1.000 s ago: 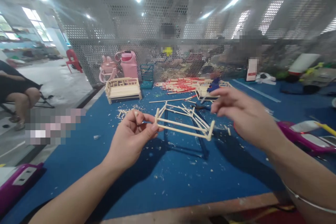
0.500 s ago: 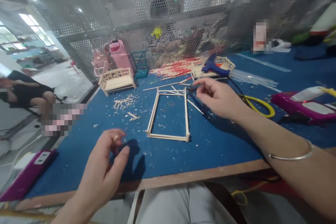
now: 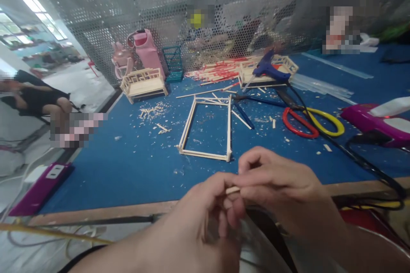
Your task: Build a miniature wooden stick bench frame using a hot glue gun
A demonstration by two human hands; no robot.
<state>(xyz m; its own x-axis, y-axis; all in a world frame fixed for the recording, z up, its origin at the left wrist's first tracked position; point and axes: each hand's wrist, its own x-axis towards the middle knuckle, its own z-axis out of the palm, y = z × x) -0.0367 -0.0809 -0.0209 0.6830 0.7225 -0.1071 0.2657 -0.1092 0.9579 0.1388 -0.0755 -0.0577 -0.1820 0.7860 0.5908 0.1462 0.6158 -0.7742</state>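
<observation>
My left hand [image 3: 218, 204] and my right hand [image 3: 282, 179] meet in front of the table's near edge, both with bent fingers. Between their fingertips shows a short pale wooden stick [image 3: 232, 190], pinched from both sides; the rest of it is hidden by fingers. Just beyond the hands, a rectangular frame of thin wooden sticks [image 3: 229, 130] lies flat on the blue tabletop [image 3: 144, 170]. Pliers with blue handles [image 3: 245, 114] rest by the frame's far right corner, beside a loose stick [image 3: 241, 119].
Scissors with red and yellow handles [image 3: 301, 127] lie to the right, crossed by a black cable. A blue glue gun [image 3: 272, 70] rests on a small wooden bench [image 3: 248, 77]. Another bench [image 3: 144, 86] stands at back left. Red-tipped sticks [image 3: 214, 70] are heaped behind. Purple power strip [image 3: 38, 190], left.
My right hand has come back from beside the pliers to the near edge. My left hand has moved right to meet it, and both now hold a short stick.
</observation>
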